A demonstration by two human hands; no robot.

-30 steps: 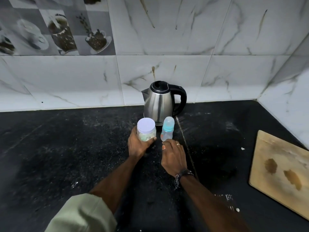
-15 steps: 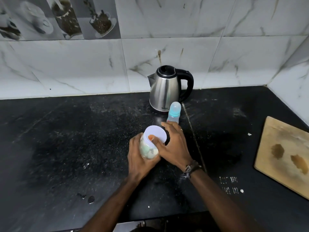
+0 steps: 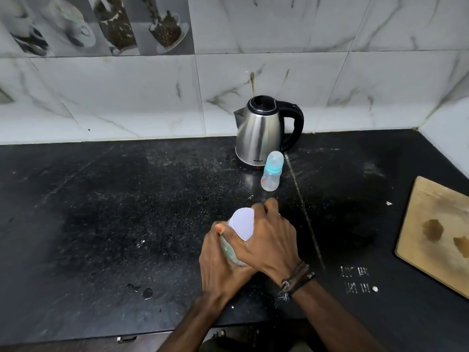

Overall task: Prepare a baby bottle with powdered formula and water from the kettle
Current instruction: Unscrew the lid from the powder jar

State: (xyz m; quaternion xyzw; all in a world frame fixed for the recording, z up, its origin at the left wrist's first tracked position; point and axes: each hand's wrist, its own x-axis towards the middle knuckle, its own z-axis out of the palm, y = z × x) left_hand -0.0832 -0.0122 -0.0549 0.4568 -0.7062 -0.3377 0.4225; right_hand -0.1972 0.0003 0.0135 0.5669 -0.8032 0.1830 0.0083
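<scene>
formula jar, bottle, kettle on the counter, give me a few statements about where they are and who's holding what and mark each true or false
1. The left hand grips the body of the formula jar. True.
2. The right hand holds the baby bottle. False: its fingers curl round the jar's white lid; the bottle stands untouched.
3. The baby bottle stands upright just in front of the kettle. True.
4. The kettle's lid is open. False: it is closed.
5. A wooden board lies at the counter's right edge. True.
6. The baby bottle has no cap on. False: a clear cap covers its top.
</scene>
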